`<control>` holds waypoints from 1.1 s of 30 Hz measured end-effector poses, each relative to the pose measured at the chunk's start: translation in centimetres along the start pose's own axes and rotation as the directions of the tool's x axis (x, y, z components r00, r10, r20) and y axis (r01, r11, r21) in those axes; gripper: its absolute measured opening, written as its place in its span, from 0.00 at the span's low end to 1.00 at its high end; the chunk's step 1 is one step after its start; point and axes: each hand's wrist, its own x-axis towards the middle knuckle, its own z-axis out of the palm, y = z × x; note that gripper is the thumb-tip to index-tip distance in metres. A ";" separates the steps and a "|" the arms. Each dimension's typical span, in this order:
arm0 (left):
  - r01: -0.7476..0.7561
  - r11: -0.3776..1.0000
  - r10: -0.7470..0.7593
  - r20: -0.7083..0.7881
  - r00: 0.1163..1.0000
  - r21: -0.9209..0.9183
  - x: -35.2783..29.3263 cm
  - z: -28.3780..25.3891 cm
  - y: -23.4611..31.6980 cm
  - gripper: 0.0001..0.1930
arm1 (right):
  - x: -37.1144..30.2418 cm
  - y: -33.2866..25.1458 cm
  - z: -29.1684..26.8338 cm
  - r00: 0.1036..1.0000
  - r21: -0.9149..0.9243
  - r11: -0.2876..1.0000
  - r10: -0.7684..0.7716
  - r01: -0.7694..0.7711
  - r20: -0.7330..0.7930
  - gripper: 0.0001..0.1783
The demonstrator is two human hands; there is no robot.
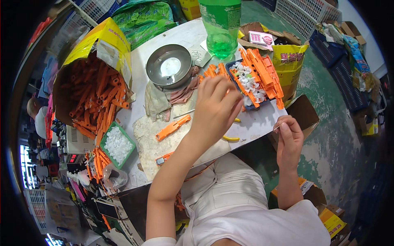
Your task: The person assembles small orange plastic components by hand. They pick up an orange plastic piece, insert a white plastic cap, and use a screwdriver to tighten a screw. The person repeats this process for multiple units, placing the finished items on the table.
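Observation:
My left hand (pixel 216 107) is raised over the table with its fingers curled together; anything between the fingertips is hidden. Just beyond it stands a dark tray (pixel 254 105) of small white plastic parts (pixel 249 83), with long orange plastic shells (pixel 264 74) lying across it. Off the table's right edge, my right hand (pixel 288 137) pinches a thin, light strand (pixel 277 127), too fine to identify. Beneath my left hand, yellow curved tool handles (pixel 231 139) show in part. An orange shell (pixel 173 128) and another orange piece with a silvery part (pixel 164 158) lie on the worn mat (pixel 150 137).
A metal bowl (pixel 169 66) rests by crumpled cloths (pixel 158 102). The green bottle (pixel 221 33) stands at the back. On the left are a yellow sack (pixel 119 37) spilling orange parts and a green tray (pixel 132 143) of white pieces. Another yellow bag (pixel 288 61) stands right.

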 end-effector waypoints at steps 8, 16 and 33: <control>0.011 0.953 0.004 -0.049 0.999 0.303 5.9 7.1 -5.0 0.07 | -1.4 0.2 0.3 0.999 -0.071 0.997 0.036 -0.036 -0.001 0.04; 0.030 0.994 -0.017 -0.123 0.992 0.110 1.9 0.8 -4.0 0.07 | -1.1 0.9 0.5 1.000 -0.157 0.988 0.002 -0.002 -0.002 0.03; 0.520 0.572 -0.528 -0.201 0.825 0.634 -20.9 -25.8 -5.1 0.05 | -2.9 3.1 7.3 0.974 -0.195 0.981 0.027 0.018 0.224 0.06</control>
